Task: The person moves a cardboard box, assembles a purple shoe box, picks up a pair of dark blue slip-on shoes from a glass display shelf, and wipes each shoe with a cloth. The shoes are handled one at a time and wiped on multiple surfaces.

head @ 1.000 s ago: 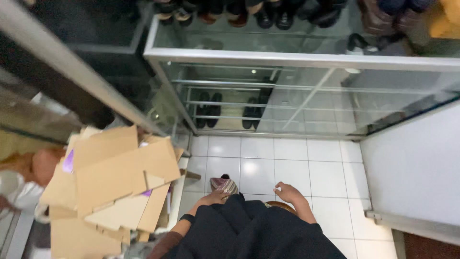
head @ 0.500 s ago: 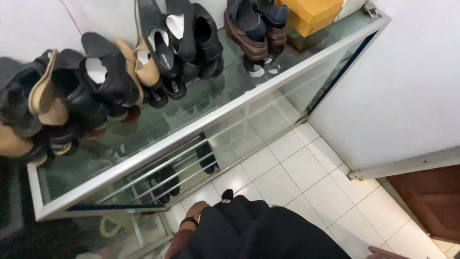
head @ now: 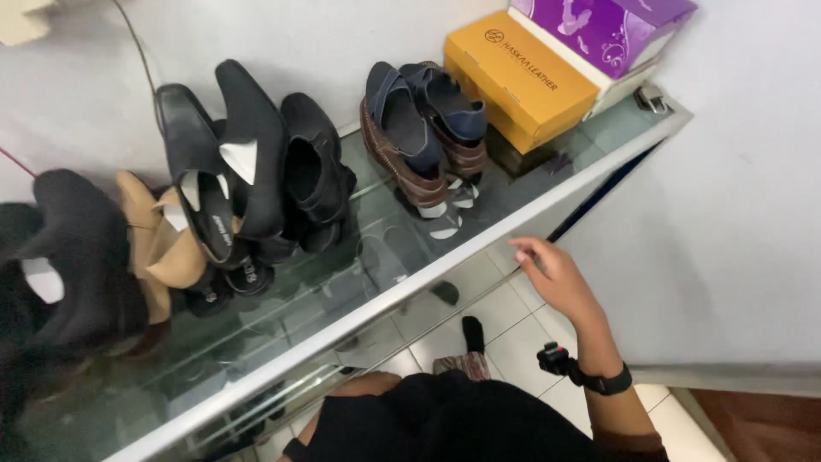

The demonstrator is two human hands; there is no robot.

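A long glass display case (head: 359,321) with a metal frame is running along the white wall (head: 735,214), its clear top carrying rows of shoes and reflecting them. The right hand (head: 556,278) is reaching toward the case's front metal edge near its right end, fingers loosely spread and curled, gripping nothing; the fingertips (head: 520,253) are lying right at the rim, though whether they are touching it cannot be told. A black band (head: 609,382) is circling that wrist. The left hand is showing only as a forearm (head: 363,387) low against the case front, so its state cannot be told.

Along the case's back edge, dark boots (head: 73,257) are standing at the left end, then tan heels (head: 158,244), then black heeled shoes (head: 248,171). Right of the middle, a brown and navy pair (head: 419,128) is standing upright. In the back right corner an orange box (head: 517,77) is lying with a purple box (head: 611,30) just beside it. Below, white floor tiles (head: 505,312) are showing beside a black-socked foot (head: 472,332).
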